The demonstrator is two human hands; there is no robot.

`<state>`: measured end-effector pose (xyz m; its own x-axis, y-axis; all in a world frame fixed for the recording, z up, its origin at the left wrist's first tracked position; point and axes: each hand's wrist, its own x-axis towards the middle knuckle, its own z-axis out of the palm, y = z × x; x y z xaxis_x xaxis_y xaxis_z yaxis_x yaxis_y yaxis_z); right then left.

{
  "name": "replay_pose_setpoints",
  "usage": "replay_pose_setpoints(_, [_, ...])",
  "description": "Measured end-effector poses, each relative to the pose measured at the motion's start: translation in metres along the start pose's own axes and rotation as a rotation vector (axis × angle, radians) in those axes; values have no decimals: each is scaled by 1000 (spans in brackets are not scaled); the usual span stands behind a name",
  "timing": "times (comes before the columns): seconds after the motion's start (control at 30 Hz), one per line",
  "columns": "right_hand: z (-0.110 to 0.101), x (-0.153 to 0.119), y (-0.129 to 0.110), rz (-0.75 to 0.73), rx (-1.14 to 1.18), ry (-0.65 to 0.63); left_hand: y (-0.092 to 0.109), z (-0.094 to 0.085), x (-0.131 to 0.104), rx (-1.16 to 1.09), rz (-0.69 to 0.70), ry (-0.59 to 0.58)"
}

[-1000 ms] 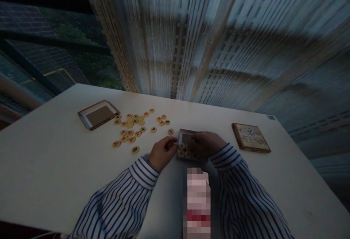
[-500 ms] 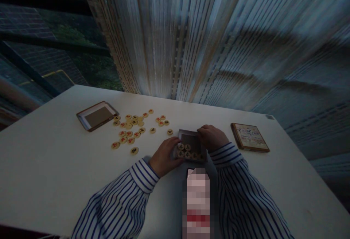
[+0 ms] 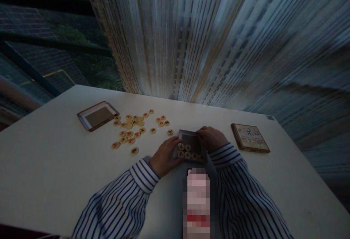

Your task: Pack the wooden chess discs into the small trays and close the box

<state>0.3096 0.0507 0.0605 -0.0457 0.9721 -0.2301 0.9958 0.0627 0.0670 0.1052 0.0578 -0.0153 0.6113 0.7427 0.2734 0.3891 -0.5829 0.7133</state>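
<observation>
A small open box point(image 3: 191, 133) is tilted toward me between my two hands. Inside it, several round Chinese chess pieces point(image 3: 187, 155) with dark characters lie in rows along the near side, and the far part shows its bare brown bottom. My left hand point(image 3: 165, 157) grips the box's left wall, thumb at the near corner and fingers along the side. My right hand point(image 3: 212, 137) is closed over the far right corner of the box, its fingertips partly hidden. Left of the box, loose Chinese chess pieces point(image 3: 129, 134) with red or dark characters are scattered on the white table point(image 3: 68, 169).
An open box lid point(image 3: 97, 116) lies at the far left, touching the loose pieces. A closed flat box with a printed cover point(image 3: 251, 137) rests on the right. A phone with a blurred-out screen point(image 3: 198, 199) lies nearest me. Behind the table hangs a string curtain point(image 3: 169, 42).
Almost nothing differs. Both hands keep hold of the box, and the view has shifted very slightly.
</observation>
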Motion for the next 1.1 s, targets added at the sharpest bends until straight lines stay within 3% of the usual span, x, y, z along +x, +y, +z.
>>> replay_pose_setpoints(0.67, [2,-1,-1,1,0,36,-3,2,-2,52,75,38])
replay_pose_setpoints(0.97, [-4,-4,-5,-2,4,71,0,0,3,25,28,217])
replay_pose_setpoints(1.1, [-6,-5,-8,-8,20,81,3,-3,5,14,-1,239])
